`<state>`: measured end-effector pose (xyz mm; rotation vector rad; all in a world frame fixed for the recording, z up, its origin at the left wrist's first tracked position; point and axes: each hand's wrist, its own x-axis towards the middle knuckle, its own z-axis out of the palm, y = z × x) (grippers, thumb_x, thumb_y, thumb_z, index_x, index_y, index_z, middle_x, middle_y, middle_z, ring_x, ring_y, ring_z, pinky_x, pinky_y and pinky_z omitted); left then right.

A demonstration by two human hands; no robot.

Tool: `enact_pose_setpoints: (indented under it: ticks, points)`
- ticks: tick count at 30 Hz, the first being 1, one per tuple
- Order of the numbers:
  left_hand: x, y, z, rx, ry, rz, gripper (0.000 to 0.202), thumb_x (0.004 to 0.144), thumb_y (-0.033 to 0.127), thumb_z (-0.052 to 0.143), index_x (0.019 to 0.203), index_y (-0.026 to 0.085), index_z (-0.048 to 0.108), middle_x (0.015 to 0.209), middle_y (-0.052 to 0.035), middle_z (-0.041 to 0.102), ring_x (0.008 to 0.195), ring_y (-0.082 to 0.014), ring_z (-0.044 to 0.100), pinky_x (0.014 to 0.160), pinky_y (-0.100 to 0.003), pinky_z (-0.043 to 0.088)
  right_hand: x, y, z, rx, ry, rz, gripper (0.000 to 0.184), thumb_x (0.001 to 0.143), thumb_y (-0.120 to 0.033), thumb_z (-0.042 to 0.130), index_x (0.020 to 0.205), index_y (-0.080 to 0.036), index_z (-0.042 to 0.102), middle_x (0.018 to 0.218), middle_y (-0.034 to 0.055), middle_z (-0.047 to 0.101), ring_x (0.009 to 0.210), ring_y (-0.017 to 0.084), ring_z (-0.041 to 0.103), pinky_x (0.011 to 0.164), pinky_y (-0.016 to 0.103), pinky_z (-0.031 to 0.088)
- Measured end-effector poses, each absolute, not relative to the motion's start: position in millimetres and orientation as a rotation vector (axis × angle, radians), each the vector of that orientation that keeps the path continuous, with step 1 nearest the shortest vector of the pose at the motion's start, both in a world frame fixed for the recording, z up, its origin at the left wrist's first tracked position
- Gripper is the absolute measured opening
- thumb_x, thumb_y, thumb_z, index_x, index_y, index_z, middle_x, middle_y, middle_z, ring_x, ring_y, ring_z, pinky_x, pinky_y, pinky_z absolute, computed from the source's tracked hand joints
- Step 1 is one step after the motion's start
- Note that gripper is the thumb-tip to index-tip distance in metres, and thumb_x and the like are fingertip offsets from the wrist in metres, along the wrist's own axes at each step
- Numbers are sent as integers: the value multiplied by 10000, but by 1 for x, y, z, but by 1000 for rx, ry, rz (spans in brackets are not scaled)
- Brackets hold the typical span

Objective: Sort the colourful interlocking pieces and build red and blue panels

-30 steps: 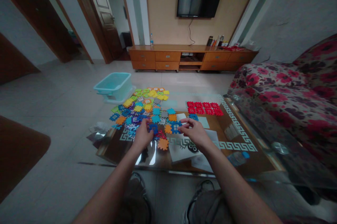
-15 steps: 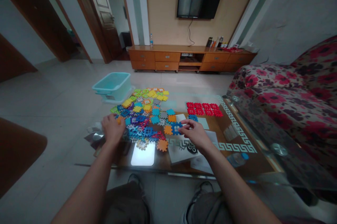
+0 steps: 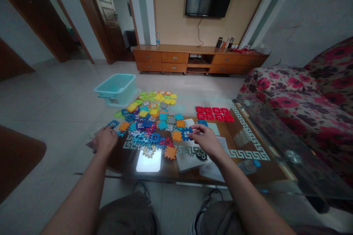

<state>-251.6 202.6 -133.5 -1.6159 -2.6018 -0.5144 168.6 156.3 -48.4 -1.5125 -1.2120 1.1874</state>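
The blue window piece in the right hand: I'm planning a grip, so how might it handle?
The blue window piece is probably stiff: it shows no visible sag where the right hand pinches one edge. It is likely light for its size, given its open panes. Its flat, squarish shape and toothed edges make rolling unlikely.

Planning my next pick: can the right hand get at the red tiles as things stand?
Probably, but not with a free grip: the red tiles look uncovered, lying a little beyond the right hand, yet that hand holds a blue window tile, which would likely need setting down first.
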Motion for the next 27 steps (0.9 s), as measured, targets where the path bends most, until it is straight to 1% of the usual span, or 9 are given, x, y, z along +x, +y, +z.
enact_pose_setpoints:
  ticks: [2, 4, 6, 9, 13, 17, 20, 24, 27]
  points:
    - [-252, 200, -130, -1540, -2633, -527, 439, 862, 328, 457, 1159, 78, 662, 1211, -247, 617, 1120, -412, 559, 901, -527, 438, 168, 156, -49, -1513, -1216, 1182, 311, 642, -278, 752, 913, -171, 643, 718, -4, 616, 619, 145, 588, 564, 275, 468]
    - [-251, 198, -128, -1492, -2659, -535, 475, 856, 396, 469, 1142, 62, 649, 1174, -270, 620, 1110, -423, 566, 882, -531, 441, 168, 156, -49, -1516, -1219, 1184, 314, 645, -275, 753, 921, -172, 646, 718, -4, 618, 614, 143, 587, 561, 273, 467]
    - [-251, 198, -127, -1479, -2692, -531, 494, 846, 434, 480, 1136, 65, 634, 1118, -263, 642, 1081, -418, 583, 869, -517, 444, 169, 156, -49, -1523, -1221, 1184, 311, 652, -276, 751, 928, -173, 648, 730, -2, 624, 614, 141, 587, 559, 269, 467]
    - [-251, 199, -127, -1494, -2715, -534, 464, 852, 432, 469, 1104, 76, 629, 1076, -248, 653, 1053, -406, 595, 855, -496, 447, 170, 157, -50, -1542, -1231, 1159, 296, 655, -274, 753, 916, -173, 655, 768, 19, 643, 650, 152, 606, 558, 263, 470]
    - [-250, 199, -127, -1456, -2705, -580, 436, 850, 404, 493, 1134, 88, 591, 1103, -239, 623, 1082, -388, 574, 873, -487, 446, 172, 158, -54, -1553, -1267, 1132, 281, 662, -259, 740, 916, -171, 660, 748, 18, 640, 675, 163, 610, 570, 262, 470]
    - [-247, 197, -126, -1400, -2678, -679, 512, 841, 400, 547, 1246, 93, 486, 1191, -227, 555, 1155, -373, 520, 921, -496, 440, 168, 154, -57, -1579, -1409, 1140, 228, 649, -172, 722, 874, -167, 685, 741, 10, 628, 653, 147, 587, 591, 261, 453]
    - [-244, 195, -125, -1405, -2654, -765, 568, 828, 390, 579, 1291, 96, 429, 1230, -194, 518, 1225, -357, 460, 962, -458, 431, 162, 148, -59, -1598, -1513, 1164, 233, 631, -97, 705, 849, -177, 698, 762, 15, 641, 650, 147, 583, 589, 261, 441]
    - [-240, 194, -119, -1403, -2649, -832, 477, 817, 326, 582, 1228, 92, 518, 1156, -174, 552, 1232, -343, 447, 976, -422, 422, 155, 144, -64, -1630, -1585, 1180, 251, 628, -34, 674, 822, -193, 693, 723, 0, 637, 630, 139, 573, 582, 252, 429]
    - [-236, 195, -111, -1384, -2619, -835, 383, 826, 260, 536, 1151, 69, 603, 1071, -194, 613, 1178, -346, 500, 967, -436, 421, 154, 143, -69, -1638, -1653, 1177, 254, 641, -24, 671, 835, -189, 683, 697, -10, 635, 640, 134, 581, 585, 236, 421]
